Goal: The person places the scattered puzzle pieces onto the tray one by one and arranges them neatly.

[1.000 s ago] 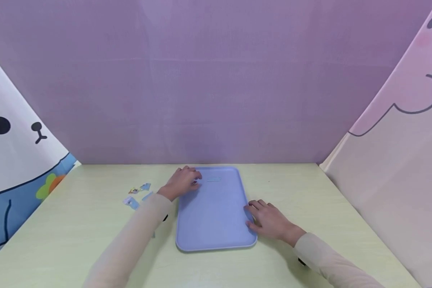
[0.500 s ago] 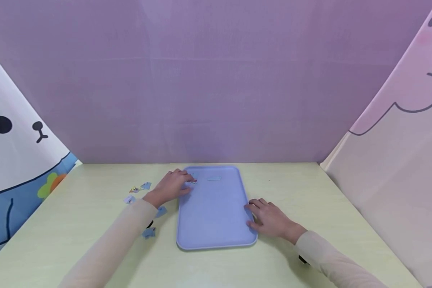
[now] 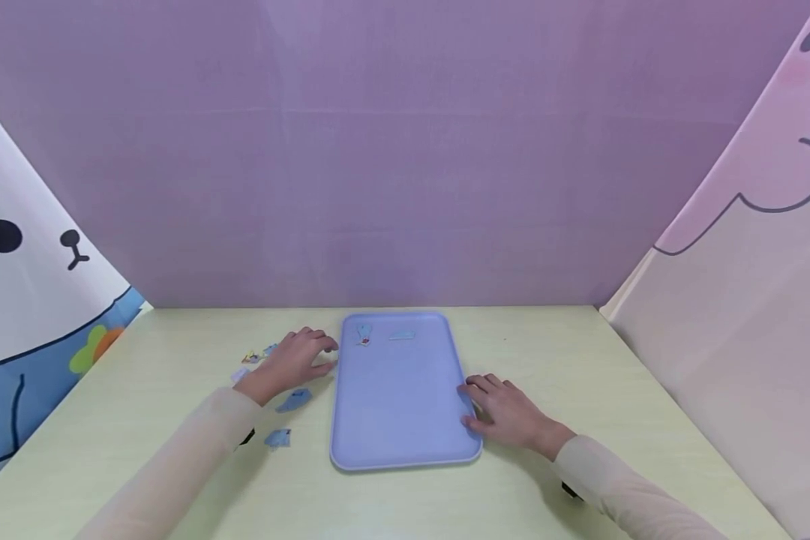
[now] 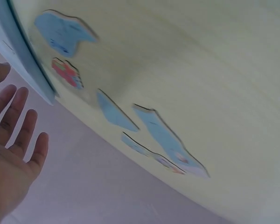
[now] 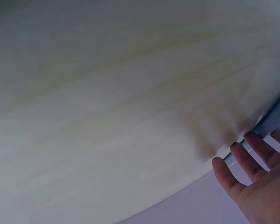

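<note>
A light-blue tray (image 3: 405, 405) lies on the table, with two small printed puzzle pieces on it near its far end: one light-blue piece with a red and yellow tip (image 3: 364, 334) and one narrow blue strip (image 3: 402, 336). Just left of the tray hovers my left hand (image 3: 290, 366), fingers loosely bent and holding nothing. Beneath and around it are loose blue puzzle pieces (image 3: 295, 400); the left wrist view also shows a red one (image 4: 66, 73). My right hand (image 3: 506, 412) rests its relaxed fingers at the tray's right rim.
Another blue piece (image 3: 278, 438) lies nearer the front, and a yellowish piece (image 3: 250, 358) sits farther back on the left. A purple backdrop (image 3: 405, 187) rises behind the table's far edge. Printed cloths hang on both sides.
My left hand has withdrawn leftward from over the tray, leaving the piece with the red and yellow tip on it, now uncovered. The right hand stays at the rim.
</note>
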`<state>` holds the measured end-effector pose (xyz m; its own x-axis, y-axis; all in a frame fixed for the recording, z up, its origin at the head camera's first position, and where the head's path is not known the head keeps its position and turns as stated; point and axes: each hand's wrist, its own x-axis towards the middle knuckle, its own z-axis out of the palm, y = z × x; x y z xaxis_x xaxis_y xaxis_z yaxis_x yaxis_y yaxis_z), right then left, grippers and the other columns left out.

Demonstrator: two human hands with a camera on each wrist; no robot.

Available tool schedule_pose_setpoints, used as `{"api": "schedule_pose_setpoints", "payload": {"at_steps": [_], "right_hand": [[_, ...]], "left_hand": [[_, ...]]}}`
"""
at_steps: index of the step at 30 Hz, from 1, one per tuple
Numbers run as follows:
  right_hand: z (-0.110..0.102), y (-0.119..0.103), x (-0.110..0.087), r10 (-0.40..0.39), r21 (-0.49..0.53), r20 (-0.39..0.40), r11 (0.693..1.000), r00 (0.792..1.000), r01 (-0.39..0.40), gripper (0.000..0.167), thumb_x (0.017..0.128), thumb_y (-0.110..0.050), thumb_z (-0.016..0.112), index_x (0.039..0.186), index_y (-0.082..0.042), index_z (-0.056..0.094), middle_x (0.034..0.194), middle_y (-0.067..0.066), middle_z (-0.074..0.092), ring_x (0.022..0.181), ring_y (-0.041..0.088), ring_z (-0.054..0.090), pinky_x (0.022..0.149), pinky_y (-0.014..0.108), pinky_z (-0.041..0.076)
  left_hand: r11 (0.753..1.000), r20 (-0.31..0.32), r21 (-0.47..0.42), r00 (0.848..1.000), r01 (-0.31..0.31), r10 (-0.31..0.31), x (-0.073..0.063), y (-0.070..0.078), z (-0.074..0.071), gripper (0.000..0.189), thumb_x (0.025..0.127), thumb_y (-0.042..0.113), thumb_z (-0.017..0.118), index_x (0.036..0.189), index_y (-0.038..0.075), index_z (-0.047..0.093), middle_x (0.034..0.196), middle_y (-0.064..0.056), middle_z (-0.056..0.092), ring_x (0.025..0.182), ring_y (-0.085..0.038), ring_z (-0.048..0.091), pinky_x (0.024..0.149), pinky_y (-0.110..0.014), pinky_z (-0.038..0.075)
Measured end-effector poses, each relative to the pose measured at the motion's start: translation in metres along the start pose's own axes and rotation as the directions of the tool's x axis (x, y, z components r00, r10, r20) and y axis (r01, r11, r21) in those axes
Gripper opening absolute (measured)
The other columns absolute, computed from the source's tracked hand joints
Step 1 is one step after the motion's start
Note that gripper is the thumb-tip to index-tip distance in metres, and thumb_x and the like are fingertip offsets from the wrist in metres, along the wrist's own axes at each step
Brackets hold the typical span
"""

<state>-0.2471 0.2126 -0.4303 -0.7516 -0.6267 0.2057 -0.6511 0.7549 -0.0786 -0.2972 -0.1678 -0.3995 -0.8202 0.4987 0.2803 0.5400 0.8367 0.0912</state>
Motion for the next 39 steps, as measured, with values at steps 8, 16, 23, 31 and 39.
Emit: {"api": "schedule_pose_setpoints", "payload": {"at_steps": [8,16,23,31,39], "right_hand": [[-0.002,-0.001,0.0,0.0,-0.005,0.002,1.0,1.0,0.0,0.048,0.085,-0.038,0.056,0.123,-0.009,0.054,0.124,0.01,0.054,0.112,0.026,0.05,0.083,0.045,0.045],[0.0,0.0,-0.001,0.0,0.002,-0.001,1.0,1.0,0.0,0.049,0.085,-0.04,0.056,0.124,-0.01,0.054,0.124,0.01,0.054,0.113,0.027,0.05,0.083,0.046,0.045],[0.002,0.001,-0.001,0.001,-0.007,-0.004,1.0,1.0,-0.001,0.05,0.085,-0.042,0.056,0.124,-0.011,0.054,0.125,0.009,0.054,0.113,0.026,0.05,0.083,0.045,0.045],[0.001,0.0,0.0,0.01,0.0,0.012,1.0,1.0,-0.01,0.05,0.086,-0.042,0.055,0.125,-0.011,0.053,0.126,0.009,0.053,0.113,0.026,0.049,0.084,0.047,0.044],[0.002,0.0,0.0,0.002,-0.005,0.003,1.0,1.0,-0.002,0.05,0.085,-0.042,0.056,0.124,-0.01,0.053,0.125,0.009,0.053,0.112,0.026,0.049,0.083,0.046,0.045]], "left_hand": [[0.999,0.005,0.053,1.0,0.014,-0.014,-0.017,-0.009,-0.002,0.024,0.078,0.021,0.07,0.1,0.011,0.067,0.097,-0.003,0.065,0.09,-0.027,0.056,0.073,-0.046,0.046],[0.996,0.024,0.079,0.999,0.041,-0.043,-0.03,-0.016,-0.003,0.026,0.076,0.024,0.072,0.098,0.012,0.068,0.094,-0.002,0.065,0.09,-0.028,0.056,0.072,-0.047,0.046],[0.994,0.028,0.071,0.996,0.078,-0.08,-0.036,-0.022,0.001,0.03,0.073,0.026,0.075,0.098,0.011,0.068,0.093,-0.003,0.064,0.088,-0.027,0.057,0.071,-0.047,0.047],[0.996,0.024,0.049,0.997,0.075,-0.076,-0.04,-0.024,0.002,0.026,0.072,0.023,0.075,0.094,0.01,0.068,0.088,-0.002,0.063,0.084,-0.025,0.056,0.07,-0.047,0.048],[0.998,0.001,0.039,0.999,0.049,-0.049,-0.04,-0.023,0.005,0.02,0.074,0.021,0.073,0.091,0.01,0.069,0.085,-0.001,0.063,0.079,-0.022,0.055,0.073,-0.047,0.048]]}}
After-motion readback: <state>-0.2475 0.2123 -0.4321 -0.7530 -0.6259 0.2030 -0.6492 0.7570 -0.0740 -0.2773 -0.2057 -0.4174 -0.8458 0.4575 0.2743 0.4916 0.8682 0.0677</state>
